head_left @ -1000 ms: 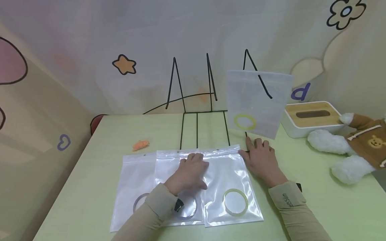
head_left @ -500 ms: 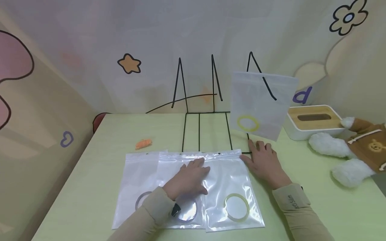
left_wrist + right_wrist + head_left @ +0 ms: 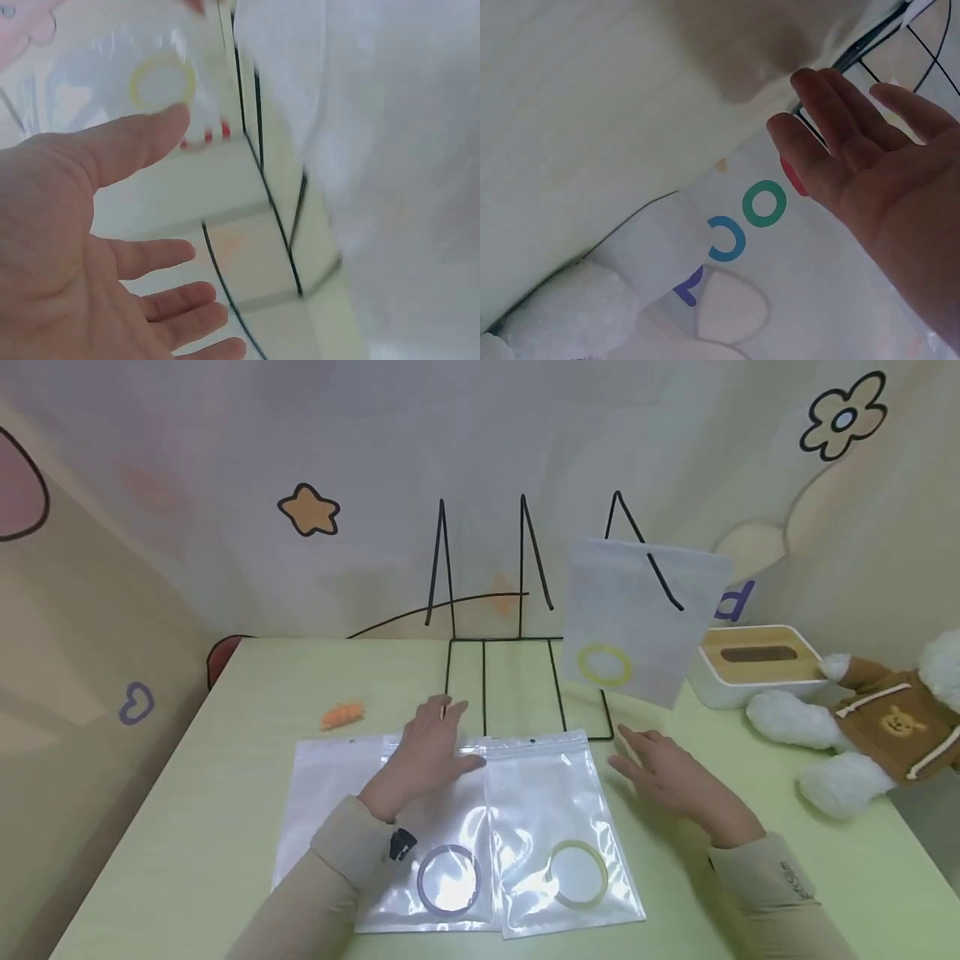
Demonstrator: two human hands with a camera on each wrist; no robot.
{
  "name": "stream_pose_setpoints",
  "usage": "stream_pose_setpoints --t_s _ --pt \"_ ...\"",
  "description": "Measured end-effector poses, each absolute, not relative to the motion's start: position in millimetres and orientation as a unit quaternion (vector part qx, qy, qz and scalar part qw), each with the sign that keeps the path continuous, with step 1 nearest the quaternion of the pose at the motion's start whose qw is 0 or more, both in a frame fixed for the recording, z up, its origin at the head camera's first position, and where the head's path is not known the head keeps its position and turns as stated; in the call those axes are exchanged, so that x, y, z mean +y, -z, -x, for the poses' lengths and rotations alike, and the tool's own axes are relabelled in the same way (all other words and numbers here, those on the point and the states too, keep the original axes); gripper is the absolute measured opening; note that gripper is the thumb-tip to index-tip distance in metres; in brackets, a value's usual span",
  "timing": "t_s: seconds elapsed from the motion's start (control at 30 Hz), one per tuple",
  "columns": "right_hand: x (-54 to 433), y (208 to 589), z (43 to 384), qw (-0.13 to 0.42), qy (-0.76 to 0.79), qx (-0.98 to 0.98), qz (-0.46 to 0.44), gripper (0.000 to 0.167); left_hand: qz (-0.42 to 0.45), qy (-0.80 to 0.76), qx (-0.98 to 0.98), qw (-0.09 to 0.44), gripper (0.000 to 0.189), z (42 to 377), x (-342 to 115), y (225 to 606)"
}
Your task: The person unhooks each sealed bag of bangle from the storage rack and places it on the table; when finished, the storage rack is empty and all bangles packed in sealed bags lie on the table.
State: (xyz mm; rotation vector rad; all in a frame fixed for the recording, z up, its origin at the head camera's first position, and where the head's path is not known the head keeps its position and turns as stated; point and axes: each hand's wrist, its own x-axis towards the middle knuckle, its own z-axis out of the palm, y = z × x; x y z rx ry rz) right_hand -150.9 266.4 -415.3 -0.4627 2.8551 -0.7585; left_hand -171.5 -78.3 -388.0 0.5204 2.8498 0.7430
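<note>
My left hand [image 3: 423, 753] is over the top part of the middle clear zip bag [image 3: 457, 814], fingers spread, holding nothing. In the left wrist view its thumb [image 3: 142, 142] stands apart from the loose fingers. My right hand [image 3: 678, 781] is over the table right of the right-hand zip bag [image 3: 540, 810], fingers extended towards the rack's front corner. A third zip bag [image 3: 315, 793] lies partly under the middle one. Rings show low in the middle and right bags: purplish and yellow-green. Another bag [image 3: 637, 602] with a yellow ring hangs on the black wire rack [image 3: 484, 685].
An orange crumpled piece [image 3: 342, 716] lies behind the left bag. At the right stand a white tissue box [image 3: 750, 681] with a wooden lid and a plush toy [image 3: 892, 718] in a brown hoodie. The rack's two other prongs, left of the hanging bag, carry nothing.
My left hand has shifted left and away from the join of the bags, towards the rack's left side. My right hand has drawn back from the rack's front corner. The head view has moved slightly.
</note>
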Motion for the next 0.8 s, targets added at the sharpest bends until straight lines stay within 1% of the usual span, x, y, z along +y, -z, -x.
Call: stream_pose_setpoints --t_s 0.1,0.17,0.3,0.4,0.53,0.67,0.8 --pt "269.3 401.5 142.1 0.088 0.286 0.941 0.159 0.066 -0.140 -0.248 0.956 0.075 0.083 188.2 -98.4 383.6" --pt "272.0 388.7 138.2 0.086 0.302 0.936 0.158 0.062 -0.125 -0.254 0.955 0.088 0.083 199.2 -109.2 385.5" --pt "276.6 360.0 134.1 0.053 0.312 0.935 0.162 0.052 -0.108 -0.284 0.945 0.122 0.081 216.3 -125.3 397.4" --pt "285.8 339.8 130.4 -0.001 0.312 0.940 0.139 0.044 -0.118 -0.305 0.935 0.135 0.079 227.2 -124.4 406.7" --pt "288.9 323.0 131.7 -0.103 0.349 0.927 0.093 0.037 -0.136 -0.304 0.933 0.138 0.077 235.8 -122.9 413.0" --pt "278.4 313.6 143.3 -0.195 0.399 0.893 0.069 0.040 -0.133 -0.300 0.934 0.141 0.077 238.6 -124.2 413.9" --pt "262.4 305.1 159.4 -0.239 0.433 0.868 0.036 0.048 -0.123 -0.297 0.935 0.150 0.078 240.6 -125.9 414.2"
